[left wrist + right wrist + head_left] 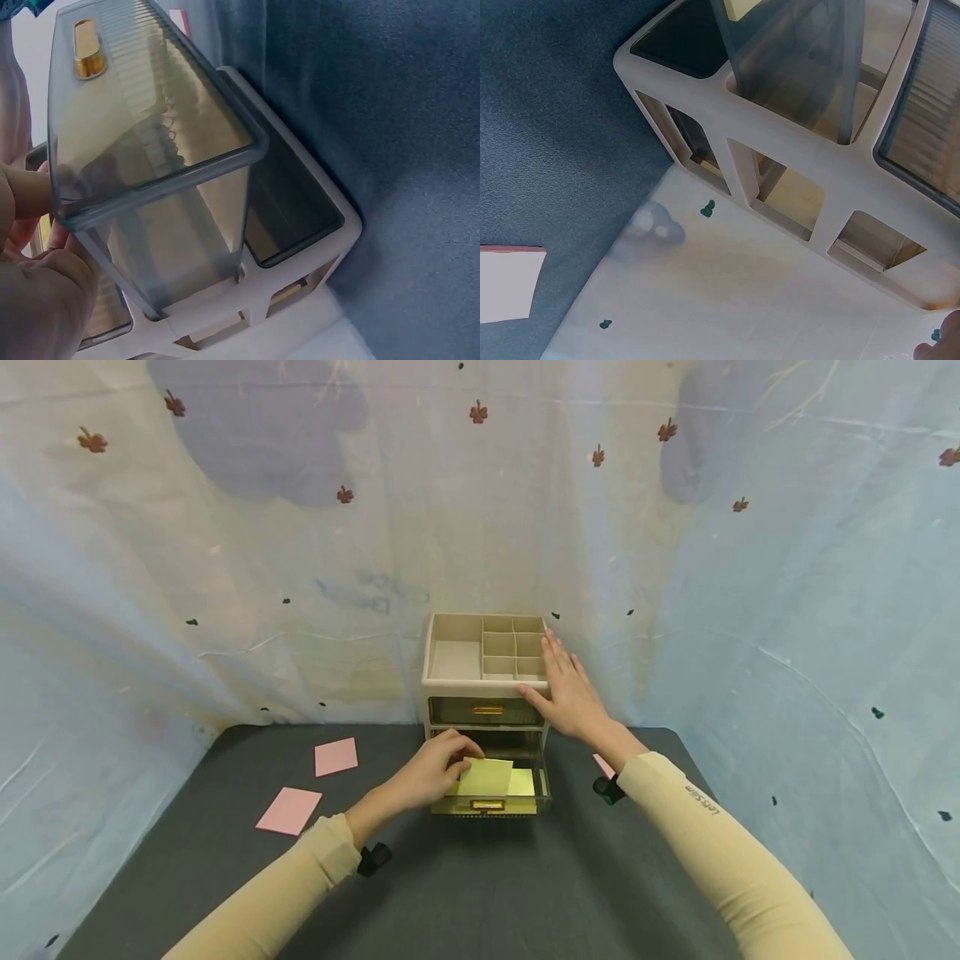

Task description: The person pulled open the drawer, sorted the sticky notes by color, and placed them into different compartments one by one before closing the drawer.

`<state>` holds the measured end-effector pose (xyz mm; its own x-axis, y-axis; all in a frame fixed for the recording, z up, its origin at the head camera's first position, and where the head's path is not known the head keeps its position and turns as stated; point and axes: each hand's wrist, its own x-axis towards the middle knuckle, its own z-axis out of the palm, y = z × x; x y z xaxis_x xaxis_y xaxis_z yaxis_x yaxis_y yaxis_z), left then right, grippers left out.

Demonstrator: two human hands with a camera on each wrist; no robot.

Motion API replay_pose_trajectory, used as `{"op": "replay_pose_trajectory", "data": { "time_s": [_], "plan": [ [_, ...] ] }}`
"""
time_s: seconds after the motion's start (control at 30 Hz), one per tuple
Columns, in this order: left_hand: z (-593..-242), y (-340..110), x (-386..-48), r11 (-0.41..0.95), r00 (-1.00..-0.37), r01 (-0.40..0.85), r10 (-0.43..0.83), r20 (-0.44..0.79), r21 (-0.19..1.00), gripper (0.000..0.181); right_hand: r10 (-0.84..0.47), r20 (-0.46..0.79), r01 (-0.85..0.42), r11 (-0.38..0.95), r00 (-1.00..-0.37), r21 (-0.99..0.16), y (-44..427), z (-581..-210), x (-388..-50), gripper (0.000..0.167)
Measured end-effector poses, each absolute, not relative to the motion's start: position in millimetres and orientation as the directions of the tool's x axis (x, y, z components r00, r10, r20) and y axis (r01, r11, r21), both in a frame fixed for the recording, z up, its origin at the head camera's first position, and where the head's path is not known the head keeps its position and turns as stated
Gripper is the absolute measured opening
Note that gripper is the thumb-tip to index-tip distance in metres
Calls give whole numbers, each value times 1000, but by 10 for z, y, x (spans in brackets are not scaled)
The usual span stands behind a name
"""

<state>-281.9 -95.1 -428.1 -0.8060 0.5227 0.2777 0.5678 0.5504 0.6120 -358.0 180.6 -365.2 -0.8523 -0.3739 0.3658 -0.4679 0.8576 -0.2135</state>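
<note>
A yellow note point(486, 777) is held slightly tilted at the pulled-out middle drawer point(543, 785) of a small beige organizer point(487, 683), just behind the drawer's clear front. Whether its lower edge touches what lies inside is hard to tell, since the smoky plastic covers that part. The left hand point(429, 770) pinches the note by its upper left corner, thumb and fingertips closed together on the paper, the back of the hand turned up. Beside and beneath the note, more yellow paper point(522, 782) lies in the same drawer, and a gold handle point(487, 805) sits in the middle of its front.

The right hand point(573, 697) grips nothing: its fingers lie straight along the organizer's top right edge, with the thumb spread toward the front corner. Under the top tray, which has one large compartment at the left and six small ones at the right, the upper drawer point(450, 711) is pushed in; the lower drawer point(292, 195) is in too, as the left wrist view shows.

Two pink sheets point(289, 811) lie on the dark table point(480, 893) to the left of the organizer. Another pink sheet point(603, 766) shows at the right, partly covered by the right forearm. A pale curtain point(480, 543) with leaf prints hangs behind.
</note>
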Motion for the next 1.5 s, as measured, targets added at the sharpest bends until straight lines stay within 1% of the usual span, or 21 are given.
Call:
{"op": "replay_pose_trajectory", "data": {
  "time_s": [0.27, 0.5, 0.6, 0.83, 0.97, 1.3, 1.5],
  "plan": [
    [-4284, -970, -2841, 581, -780, 601, 576, 244, 549, 20, -375, 362, -465, 861, -854, -207, 1801, -3647, -3577, 96],
    [-4269, -996, -2917, 591, -720, 678, 652, 237, 436, 21, -372, 364, -464, 861, -854, -209, 1802, -3653, -3579, 96],
    [-4262, -996, -2956, 604, -708, 696, 670, 226, 389, 21, -371, 363, -463, 861, -855, -212, 1803, -3658, -3580, 96],
    [-4276, -974, -3044, 658, -708, 703, 686, 169, 271, 22, -370, 359, -463, 859, -857, -218, 1804, -3660, -3584, 97],
    [-4283, -953, -3073, 680, -714, 697, 688, 129, 227, 25, -372, 364, -466, 858, -854, -217, 1805, -3660, -3581, 97],
    [-4328, -890, -3130, 704, -721, 689, 691, 59, 171, 25, -372, 372, -470, 855, -850, -218, 1807, -3664, -3581, 96],
    [-4304, -855, -3104, 712, -725, 685, 687, 49, 155, 23, -375, 369, -472, 855, -850, -216, 1810, -3659, -3578, 97]
  ]
}}
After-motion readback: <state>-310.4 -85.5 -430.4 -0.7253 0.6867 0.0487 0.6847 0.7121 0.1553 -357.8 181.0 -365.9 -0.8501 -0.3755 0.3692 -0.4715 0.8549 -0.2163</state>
